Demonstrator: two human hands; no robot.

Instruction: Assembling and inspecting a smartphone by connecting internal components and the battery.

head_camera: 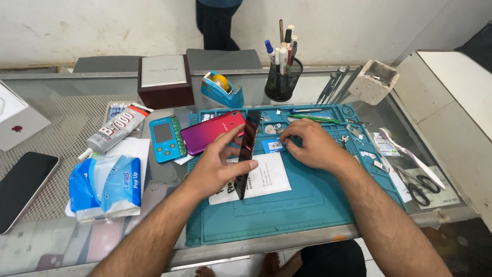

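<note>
At frame centre, the left hand (pixel 218 166) pinches a dark glass phone screen (pixel 247 149) on edge above a teal work mat (pixel 287 205). It looks thin, stiff, slick and breakable, best held by its edges. The right hand (pixel 312 146) rests fingers-down on a small barcoded sticker (pixel 275 145); its grip is hidden.

- Left hand (pixel 218 166) is gripping a glossy black glass panel (pixel 247 149), edge-on between its fingers.
- Just beyond those fingertips, a phone (pixel 211 132) is glowing magenta fading to purple.
- Under both hands, the teal work mat (pixel 287 205) is showing; a white sheet (pixel 266 177) with black print is lying on it.
- Right hand's (pixel 310 146) fingertips are touching a blue-and-white label (pixel 273 145).
- Left of the left hand, a blue tissue pack (pixel 105 187) is sitting.
</note>
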